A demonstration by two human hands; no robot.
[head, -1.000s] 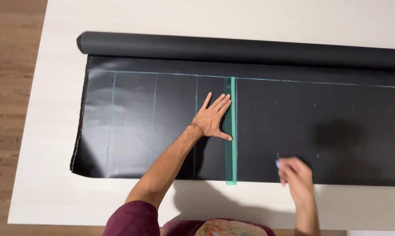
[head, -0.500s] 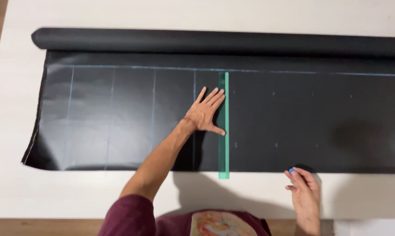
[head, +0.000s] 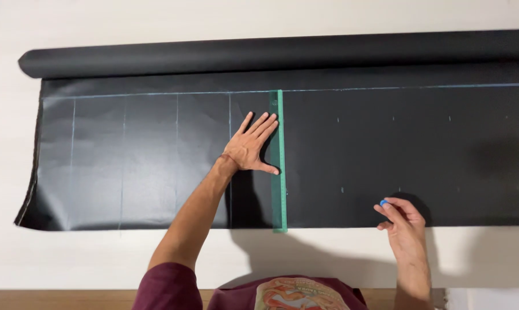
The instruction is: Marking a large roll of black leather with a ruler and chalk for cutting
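— Where's the green ruler [head: 278, 166]?
— Upright across the black sheet [head: 386, 149], under the left hand [head: 252, 147], spread flat on it.
— The right hand [head: 402, 221]?
— Well apart, near the sheet's front edge, pinching blue chalk [head: 383, 202].

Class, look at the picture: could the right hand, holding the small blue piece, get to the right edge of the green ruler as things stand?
Probably yes. The right hand with the blue piece hovers over bare black sheet, and nothing lies between it and the ruler. The left hand presses only the ruler's left side.
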